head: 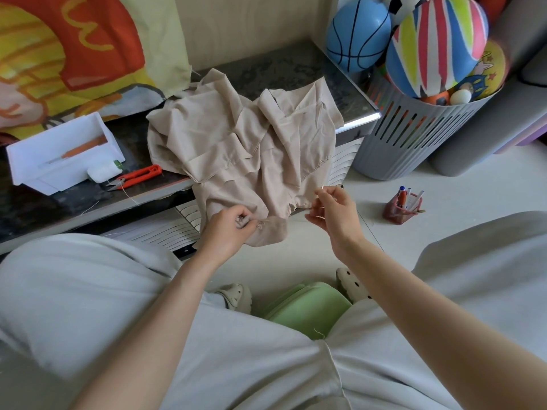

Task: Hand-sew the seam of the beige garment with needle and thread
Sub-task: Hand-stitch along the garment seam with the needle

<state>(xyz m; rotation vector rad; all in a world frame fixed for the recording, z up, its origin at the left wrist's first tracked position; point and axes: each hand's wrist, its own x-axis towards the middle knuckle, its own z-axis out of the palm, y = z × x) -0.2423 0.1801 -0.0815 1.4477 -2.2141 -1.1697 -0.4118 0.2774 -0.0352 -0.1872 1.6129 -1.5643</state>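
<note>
Over the edge of a dark table (296, 66) drapes a crumpled beige garment (245, 143). Below, the left hand (228, 232) pinches its bunched lower seam. Near it, the right hand (334, 208) pinches a thin needle (322, 187) beside the hem.

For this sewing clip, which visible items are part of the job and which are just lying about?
In use: beige garment, pinched by the left hand; needle, pinched in the right hand; red snips and white spool on the tabletop.
Lying about: white box; basket of balls; pen holder on the floor.
</note>
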